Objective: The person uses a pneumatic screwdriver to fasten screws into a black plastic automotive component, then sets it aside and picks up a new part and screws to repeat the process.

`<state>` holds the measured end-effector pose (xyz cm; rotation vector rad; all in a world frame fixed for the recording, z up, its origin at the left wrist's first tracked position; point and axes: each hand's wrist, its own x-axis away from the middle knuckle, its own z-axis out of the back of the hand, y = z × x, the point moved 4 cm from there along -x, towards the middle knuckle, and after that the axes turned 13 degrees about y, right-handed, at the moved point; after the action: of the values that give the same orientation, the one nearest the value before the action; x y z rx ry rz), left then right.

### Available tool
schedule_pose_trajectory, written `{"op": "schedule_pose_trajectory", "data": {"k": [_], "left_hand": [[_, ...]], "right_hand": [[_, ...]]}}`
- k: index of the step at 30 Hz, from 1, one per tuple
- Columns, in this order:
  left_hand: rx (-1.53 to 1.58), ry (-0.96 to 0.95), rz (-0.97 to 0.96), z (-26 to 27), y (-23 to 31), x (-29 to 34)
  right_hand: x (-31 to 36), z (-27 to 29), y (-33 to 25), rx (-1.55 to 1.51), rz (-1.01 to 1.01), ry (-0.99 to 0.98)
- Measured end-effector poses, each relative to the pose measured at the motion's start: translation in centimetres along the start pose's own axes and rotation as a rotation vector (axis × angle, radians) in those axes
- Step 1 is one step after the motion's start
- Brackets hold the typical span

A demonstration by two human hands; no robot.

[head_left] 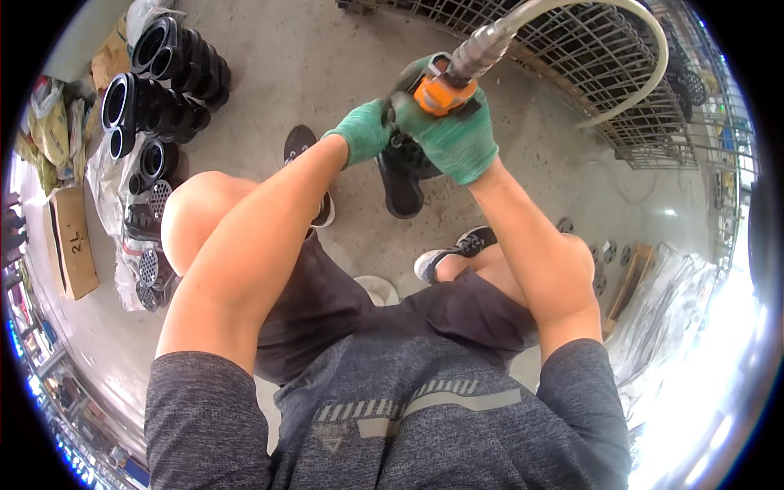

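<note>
Two gloved hands – right hand point(454, 131) clenched round orange air tool point(441, 91) | axis up-right toward hose point(604, 49) | left hand point(363, 129) gripping black part point(408, 159)

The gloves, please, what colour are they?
Green gloves, clearest in the head view.

Support surface: grey concrete floor point(327, 49). Resting on it: stacked black ribbed parts point(163, 77) at upper left, a cardboard box point(72, 241) at left, a wire mesh cage point(604, 73) at upper right, small round discs point(608, 253) beside a wooden strip point(629, 282) at right
</note>
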<state>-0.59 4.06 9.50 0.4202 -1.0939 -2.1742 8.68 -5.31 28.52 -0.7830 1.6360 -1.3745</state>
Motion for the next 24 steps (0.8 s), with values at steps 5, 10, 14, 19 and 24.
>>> {"op": "schedule_pose_trajectory", "data": {"k": [5, 10, 14, 19, 24], "left_hand": [[0.428, -0.036, 0.207, -0.1, 0.4, 0.1], [0.009, -0.088, 0.128, 0.2, -0.1, 0.1], [0.003, -0.096, 0.251, 1.9, 3.6, 0.4], [0.013, -0.067, 0.285, 3.0, 4.2, 1.4], [0.099, -0.038, 0.027, 3.0, 5.2, 2.4]], "right_hand": [[1.1, 0.0, 0.4, 0.0, 0.006, -0.028], [-0.5, 0.6, 0.0, 0.052, -0.061, -0.109], [-1.8, 3.1, 0.7, -0.025, -0.106, 0.012], [-3.1, 5.7, 2.9, -0.299, -0.25, 0.192], [-2.4, 7.1, 3.0, -0.315, -0.218, 0.188]]}}
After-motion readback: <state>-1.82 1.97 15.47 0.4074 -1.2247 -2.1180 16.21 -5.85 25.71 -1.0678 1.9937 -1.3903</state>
